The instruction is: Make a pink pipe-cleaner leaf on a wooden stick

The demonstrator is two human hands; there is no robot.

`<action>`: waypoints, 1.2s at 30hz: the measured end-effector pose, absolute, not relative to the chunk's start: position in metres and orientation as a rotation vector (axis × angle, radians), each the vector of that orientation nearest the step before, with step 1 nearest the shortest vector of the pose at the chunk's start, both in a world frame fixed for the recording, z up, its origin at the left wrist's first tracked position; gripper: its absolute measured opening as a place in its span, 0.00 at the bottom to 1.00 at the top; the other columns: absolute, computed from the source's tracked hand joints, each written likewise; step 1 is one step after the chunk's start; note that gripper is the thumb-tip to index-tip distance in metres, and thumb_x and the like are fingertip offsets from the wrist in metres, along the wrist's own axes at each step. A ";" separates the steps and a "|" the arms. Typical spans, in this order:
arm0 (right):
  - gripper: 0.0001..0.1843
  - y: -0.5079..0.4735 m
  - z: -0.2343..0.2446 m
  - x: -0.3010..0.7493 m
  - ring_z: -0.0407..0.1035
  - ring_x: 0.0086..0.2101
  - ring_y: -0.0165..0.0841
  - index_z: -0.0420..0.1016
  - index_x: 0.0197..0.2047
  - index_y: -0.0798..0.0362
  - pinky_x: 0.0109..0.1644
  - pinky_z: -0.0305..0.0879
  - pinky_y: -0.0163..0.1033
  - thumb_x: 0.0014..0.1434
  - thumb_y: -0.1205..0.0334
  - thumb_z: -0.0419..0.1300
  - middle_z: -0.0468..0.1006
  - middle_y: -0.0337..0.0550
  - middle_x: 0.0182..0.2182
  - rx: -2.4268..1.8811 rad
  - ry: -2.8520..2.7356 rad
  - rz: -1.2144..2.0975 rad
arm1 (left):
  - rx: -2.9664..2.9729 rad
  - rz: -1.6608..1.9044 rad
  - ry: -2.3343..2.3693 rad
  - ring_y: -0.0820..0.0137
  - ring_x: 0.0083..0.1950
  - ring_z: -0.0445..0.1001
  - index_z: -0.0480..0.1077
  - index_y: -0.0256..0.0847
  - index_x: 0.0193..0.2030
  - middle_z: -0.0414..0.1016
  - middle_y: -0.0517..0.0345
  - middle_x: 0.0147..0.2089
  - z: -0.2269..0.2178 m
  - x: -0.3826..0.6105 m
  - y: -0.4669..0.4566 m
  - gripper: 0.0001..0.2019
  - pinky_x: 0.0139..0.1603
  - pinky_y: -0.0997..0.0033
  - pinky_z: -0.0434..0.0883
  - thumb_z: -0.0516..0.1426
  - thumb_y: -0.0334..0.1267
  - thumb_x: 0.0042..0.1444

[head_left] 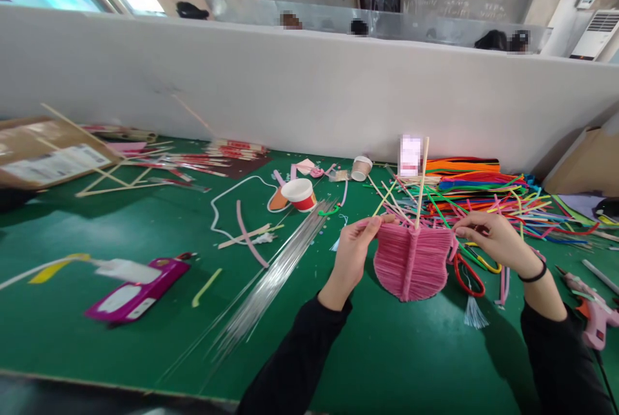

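A pink fan-shaped piece (430, 263), built from rows of fuzzy pipe cleaners with a raised middle rib, hangs between my hands over the table. A thin wooden stick (422, 183) rises from its top edge. My left hand (355, 254) pinches the upper left corner between thumb and fingers. At the upper right corner, my right hand (491, 238) has thumb and fingertips pressed together against the pink edge. Just below that hand lie red-handled scissors (468, 279) and a pale blue tassel (476, 313).
Colourful pipe cleaners (483, 193) pile up behind the piece. Metal wires (275, 279) lie left of my arm, near a paper cup (300, 194) and a purple box (140, 289). A pink glue gun (592, 312) rests far right. A white partition (290, 93) bounds the green table (193, 344).
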State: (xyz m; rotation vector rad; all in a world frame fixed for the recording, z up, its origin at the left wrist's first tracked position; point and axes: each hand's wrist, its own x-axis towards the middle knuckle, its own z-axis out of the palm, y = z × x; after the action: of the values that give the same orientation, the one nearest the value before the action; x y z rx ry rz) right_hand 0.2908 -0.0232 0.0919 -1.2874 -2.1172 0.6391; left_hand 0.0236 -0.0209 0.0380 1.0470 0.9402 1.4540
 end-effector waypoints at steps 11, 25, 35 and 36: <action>0.11 -0.023 0.094 0.291 0.70 0.30 0.33 0.77 0.34 0.51 0.34 0.63 0.37 0.63 0.57 0.55 0.78 0.44 0.31 -1.206 -2.123 0.476 | 1.033 1.509 0.882 0.59 0.41 0.80 0.81 0.36 0.36 0.83 0.47 0.37 0.041 0.022 -0.021 0.16 0.46 0.62 0.72 0.62 0.49 0.54; 0.07 0.001 0.050 0.282 0.71 0.35 0.37 0.68 0.40 0.51 0.40 0.69 0.44 0.62 0.60 0.52 0.76 0.45 0.35 -1.373 -1.985 0.443 | 1.097 1.037 0.891 0.59 0.45 0.77 0.74 0.35 0.45 0.80 0.47 0.46 -0.008 0.050 -0.006 0.23 0.49 0.60 0.71 0.69 0.45 0.42; 0.06 -0.008 0.041 0.245 0.65 0.41 0.40 0.77 0.38 0.51 0.46 0.64 0.46 0.61 0.65 0.58 0.74 0.47 0.36 -1.128 -2.214 -0.041 | 1.042 1.128 0.915 0.61 0.50 0.75 0.70 0.38 0.50 0.77 0.50 0.50 -0.005 0.054 -0.012 0.23 0.53 0.61 0.69 0.66 0.39 0.46; 0.06 -0.008 0.039 0.244 0.66 0.41 0.40 0.77 0.38 0.52 0.45 0.64 0.45 0.61 0.65 0.58 0.75 0.47 0.35 -1.120 -2.215 -0.048 | 1.060 1.147 0.915 0.60 0.52 0.74 0.69 0.39 0.51 0.76 0.50 0.51 -0.004 0.053 -0.013 0.24 0.55 0.61 0.68 0.66 0.38 0.46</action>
State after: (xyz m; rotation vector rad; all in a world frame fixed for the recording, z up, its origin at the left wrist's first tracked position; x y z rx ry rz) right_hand 0.2440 -0.0084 0.0395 -1.1202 -2.2151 -0.0476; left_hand 0.0534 -0.0126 -0.0041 1.0598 0.9155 1.1468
